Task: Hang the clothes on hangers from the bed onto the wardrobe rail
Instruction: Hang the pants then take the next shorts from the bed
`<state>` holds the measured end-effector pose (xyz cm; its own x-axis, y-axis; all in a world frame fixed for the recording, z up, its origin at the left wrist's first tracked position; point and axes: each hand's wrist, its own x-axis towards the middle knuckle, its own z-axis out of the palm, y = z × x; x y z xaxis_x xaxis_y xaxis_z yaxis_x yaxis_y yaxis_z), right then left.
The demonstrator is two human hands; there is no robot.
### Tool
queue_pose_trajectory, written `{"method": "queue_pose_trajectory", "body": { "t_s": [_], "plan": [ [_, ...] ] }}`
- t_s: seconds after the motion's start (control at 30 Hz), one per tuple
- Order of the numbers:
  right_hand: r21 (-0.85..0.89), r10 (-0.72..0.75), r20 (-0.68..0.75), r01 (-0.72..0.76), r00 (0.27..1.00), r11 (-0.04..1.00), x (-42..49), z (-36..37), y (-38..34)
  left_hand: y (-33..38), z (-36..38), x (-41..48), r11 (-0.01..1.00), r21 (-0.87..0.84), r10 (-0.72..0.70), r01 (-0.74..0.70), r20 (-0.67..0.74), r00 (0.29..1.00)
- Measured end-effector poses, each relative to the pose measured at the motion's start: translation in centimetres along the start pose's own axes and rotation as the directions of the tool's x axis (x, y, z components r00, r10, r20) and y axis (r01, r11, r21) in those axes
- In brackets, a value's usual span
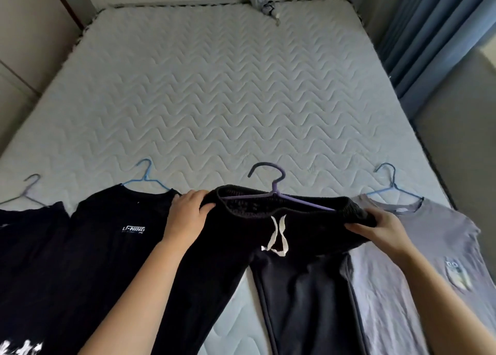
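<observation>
Quilted mattress (241, 99) below; left hand (185, 220) and right hand (381, 231) pinch the soft trousers (303, 287) at the waistband; I'd lift by the hanger (274, 187).

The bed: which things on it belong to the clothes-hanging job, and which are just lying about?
Job: black trousers on a purple hanger, gripped by the left hand and right hand; black logo T-shirt, grey T-shirt and far-left dark garment, each on a hanger.
Lying about: crumpled grey cloth at the far edge of the bed; blue curtains beside it.
</observation>
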<state>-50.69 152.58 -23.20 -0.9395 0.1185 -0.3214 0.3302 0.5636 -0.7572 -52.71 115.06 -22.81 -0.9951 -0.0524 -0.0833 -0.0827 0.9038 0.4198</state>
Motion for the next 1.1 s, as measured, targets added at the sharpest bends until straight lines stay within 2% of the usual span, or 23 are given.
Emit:
{"method": "queue_pose_trajectory", "body": {
  "t_s": [0.13,0.23,0.33,0.43,0.53,0.6,0.67,0.77,0.97,1.1],
  "plan": [
    [0.041,0.029,0.030,-0.030,0.999,0.999,-5.5,-1.6,1.5,1.9,-2.0,-7.5,0.992,-0.119,-0.049,0.047,-0.016,0.999],
    [0.008,0.089,0.084,-0.090,0.992,0.996,-9.7,-1.7,3.5,3.1,-2.0,-14.5,0.967,-0.165,-0.194,0.194,0.019,0.981],
    [-0.056,0.157,0.209,-0.149,0.965,0.987,-13.7,-1.3,5.7,3.6,-1.1,-22.0,0.929,-0.158,-0.328,0.334,0.058,0.943],
    [-0.131,0.181,0.382,-0.140,0.906,0.981,-16.5,-1.4,7.1,3.4,0.2,-29.0,0.866,-0.117,-0.479,0.486,0.082,0.874],
    [-0.211,0.186,0.557,-0.078,0.809,0.974,-18.3,-1.4,7.6,3.0,1.7,-34.9,0.777,-0.116,-0.610,0.619,0.107,0.785],
    [-0.281,0.212,0.632,-0.034,0.745,0.959,-19.1,-1.2,7.5,2.9,2.4,-37.9,0.736,-0.147,-0.656,0.661,0.091,0.750],
    [-0.346,0.216,0.665,0.039,0.715,0.937,-19.6,-1.0,7.0,3.1,2.9,-40.3,0.705,-0.173,-0.689,0.688,0.063,0.722],
    [-0.326,0.141,0.678,0.123,0.721,0.937,-20.5,-0.8,5.5,3.6,2.8,-43.2,0.687,-0.193,-0.713,0.700,0.003,0.701],
    [-0.374,-0.071,0.576,0.339,0.814,0.863,-23.3,1.7,1.9,3.0,1.7,-49.0,0.663,-0.286,-0.743,0.692,-0.135,0.656],
    [-0.392,-0.160,0.582,0.448,0.797,0.804,-27.3,4.8,-0.7,1.4,0.3,-54.8,0.624,-0.355,-0.778,0.696,-0.199,0.596]
  ]
}}
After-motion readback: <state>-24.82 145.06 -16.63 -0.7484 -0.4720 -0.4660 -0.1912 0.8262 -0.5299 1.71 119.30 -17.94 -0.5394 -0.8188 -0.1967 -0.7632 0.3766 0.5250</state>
